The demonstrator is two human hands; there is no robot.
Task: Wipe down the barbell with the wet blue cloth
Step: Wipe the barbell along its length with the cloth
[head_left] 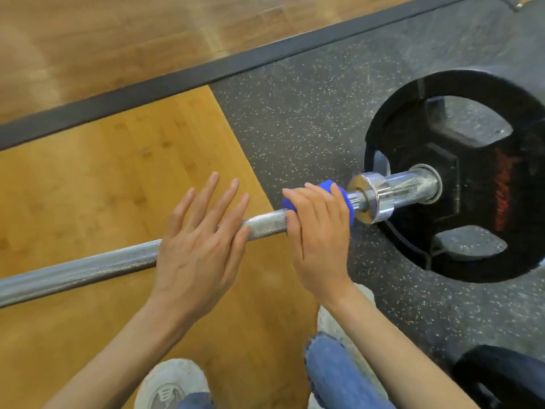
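Both hands engaged: right hand [317, 231] wraps blue cloth [339, 191] round barbell shaft [88, 268] beside collar [373, 197]; left hand [200, 240] spread flat, steadying.

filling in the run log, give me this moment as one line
stage: wiping bar | right hand: grips blue cloth around barbell by collar | left hand: open, fingers straight over bar | weight plate: on sleeve
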